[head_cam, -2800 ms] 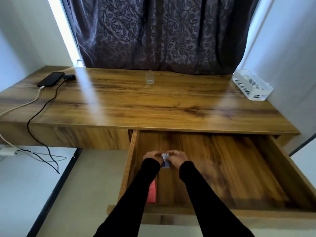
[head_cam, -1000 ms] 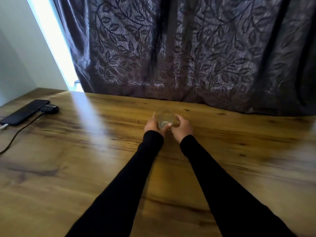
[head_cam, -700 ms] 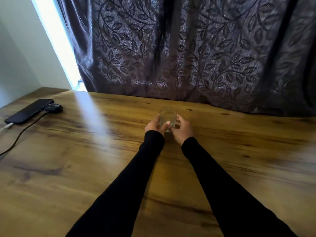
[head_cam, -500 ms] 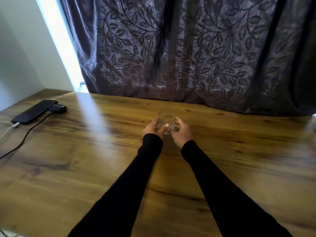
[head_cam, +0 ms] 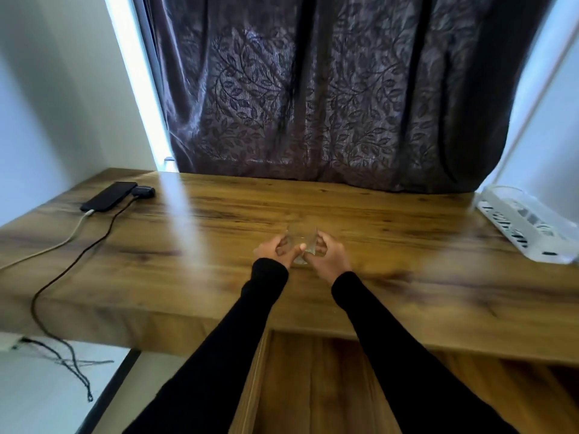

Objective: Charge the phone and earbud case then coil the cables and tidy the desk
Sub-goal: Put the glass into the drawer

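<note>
- both hands have pulled the glass [head_cam: 301, 242] back from near the curtain [head_cam: 329, 95] toward the desk's [head_cam: 407, 245] front edge.
- left hand [head_cam: 274, 252] and right hand [head_cam: 327, 256] curl round the blurred glass, arms outstretched.
- phone [head_cam: 108, 196] and earbud case [head_cam: 143, 191] sit plugged in at the far left corner, cables [head_cam: 62, 267] trailing over the edge.
- white basket [head_cam: 526, 227] hugs the right edge; bare wood lies between.
- drawer [head_cam: 313, 386] hangs open below.

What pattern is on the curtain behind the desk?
Dark purplish curtain with trailing leaves and vines, clearest in the head view.
</note>
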